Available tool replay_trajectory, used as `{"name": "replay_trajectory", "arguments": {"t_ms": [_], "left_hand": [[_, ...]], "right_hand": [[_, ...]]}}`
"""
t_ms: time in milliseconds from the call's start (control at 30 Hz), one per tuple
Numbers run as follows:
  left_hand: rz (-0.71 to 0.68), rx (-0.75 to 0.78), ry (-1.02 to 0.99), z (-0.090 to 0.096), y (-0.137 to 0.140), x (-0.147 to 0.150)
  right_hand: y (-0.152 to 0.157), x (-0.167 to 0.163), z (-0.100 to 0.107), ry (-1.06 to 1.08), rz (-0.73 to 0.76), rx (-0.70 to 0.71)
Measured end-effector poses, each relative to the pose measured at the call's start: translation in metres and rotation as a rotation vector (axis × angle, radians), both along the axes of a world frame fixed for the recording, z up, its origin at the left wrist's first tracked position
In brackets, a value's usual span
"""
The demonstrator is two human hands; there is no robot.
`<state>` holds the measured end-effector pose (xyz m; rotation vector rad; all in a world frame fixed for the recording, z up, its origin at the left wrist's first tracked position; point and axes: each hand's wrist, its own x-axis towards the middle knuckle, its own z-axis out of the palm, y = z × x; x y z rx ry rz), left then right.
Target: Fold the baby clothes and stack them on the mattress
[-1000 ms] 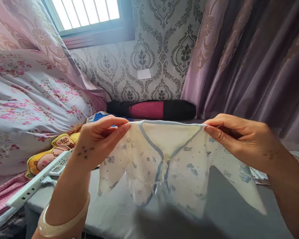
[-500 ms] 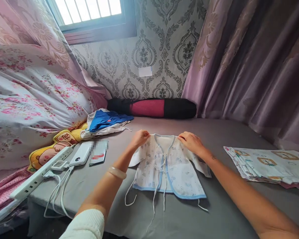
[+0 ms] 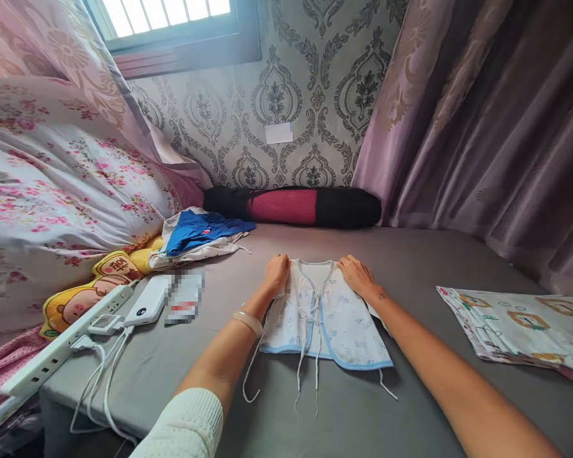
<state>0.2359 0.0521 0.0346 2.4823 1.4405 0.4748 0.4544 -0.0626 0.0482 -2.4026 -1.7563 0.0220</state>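
A white baby shirt [image 3: 348, 321] with a faint blue print and light blue trim lies front side up on the grey surface. Its thin white ties are knotted at the chest, and loose ends trail below the hem. At the shirt's left shoulder, my left hand [image 3: 277, 273] is closed on the cloth, fingers curled. On the opposite shoulder, my right hand [image 3: 356, 275] pinches the fabric, its fingertips partly hidden. Most of both sleeves is out of sight by my forearms; a small piece shows beside the right one.
Folded printed cloths [image 3: 516, 324] lie at the right. At the left are a power strip [image 3: 67, 346] with cables, a white power bank [image 3: 149, 299], a blurred flat item [image 3: 184, 300] and piled blue clothing [image 3: 198, 230]. A black and red roll [image 3: 291, 207] rests against the wall.
My left hand has shifted slightly right and turned more knuckles-up at the shoulder. Both sleeves, spread outward earlier, are now mostly out of sight. The view has shifted a little.
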Motion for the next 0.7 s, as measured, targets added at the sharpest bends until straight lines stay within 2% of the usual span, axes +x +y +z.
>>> {"name": "replay_trajectory", "arguments": {"t_ms": [233,400,700], "left_hand": [[-0.029,0.003,-0.007,-0.010,0.033,0.019],[-0.052,-0.009,-0.057,-0.014,0.060,0.036],[-0.066,-0.105,-0.074,-0.023,0.077,0.050]], "right_hand": [[0.029,0.017,-0.004,-0.035,-0.007,-0.065],[0.048,0.034,-0.010,-0.034,-0.016,-0.046],[0.073,0.060,-0.028,0.229,0.057,-0.017]]}}
